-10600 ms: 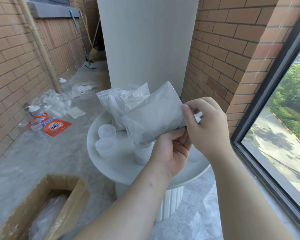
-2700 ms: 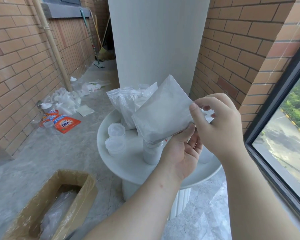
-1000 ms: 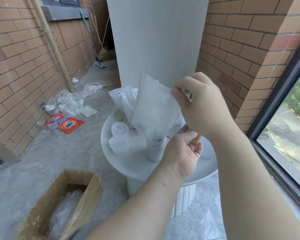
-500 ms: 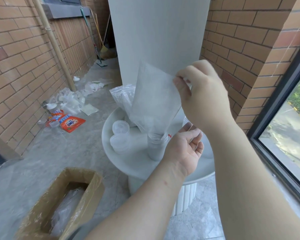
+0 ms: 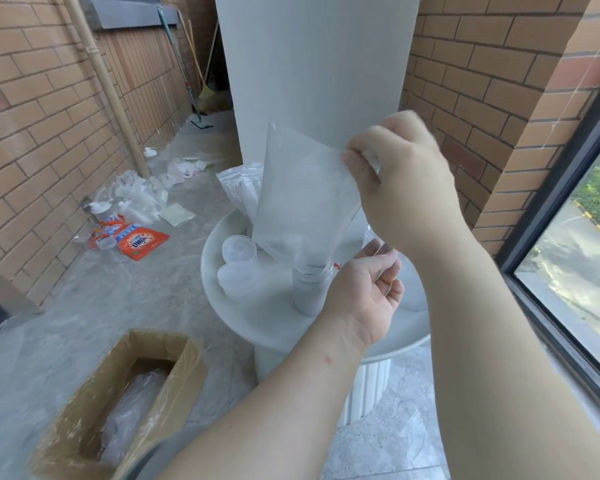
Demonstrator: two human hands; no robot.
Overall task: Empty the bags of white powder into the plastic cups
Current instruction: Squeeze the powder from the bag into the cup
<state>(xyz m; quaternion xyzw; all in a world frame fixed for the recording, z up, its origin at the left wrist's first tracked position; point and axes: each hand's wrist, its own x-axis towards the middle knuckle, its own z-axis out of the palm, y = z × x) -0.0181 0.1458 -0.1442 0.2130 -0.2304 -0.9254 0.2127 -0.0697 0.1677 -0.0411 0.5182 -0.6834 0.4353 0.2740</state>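
The right hand point(image 5: 406, 181) has its grip pinched on the top corner of the clear plastic bag of white powder point(image 5: 302, 195). The bag's low corner points into the tall clear plastic cup point(image 5: 310, 289) on the round white desk point(image 5: 257, 323), likely to funnel the powder in. The left hand point(image 5: 364, 292) curls beside the cup; I cannot tell what its grip holds.

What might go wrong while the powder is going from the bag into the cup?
The right hand only pinches the bag by a top corner; if it swings, its tip may slip off the narrow cup and powder would land on the table. The cup already looks quite full, so it might overflow.
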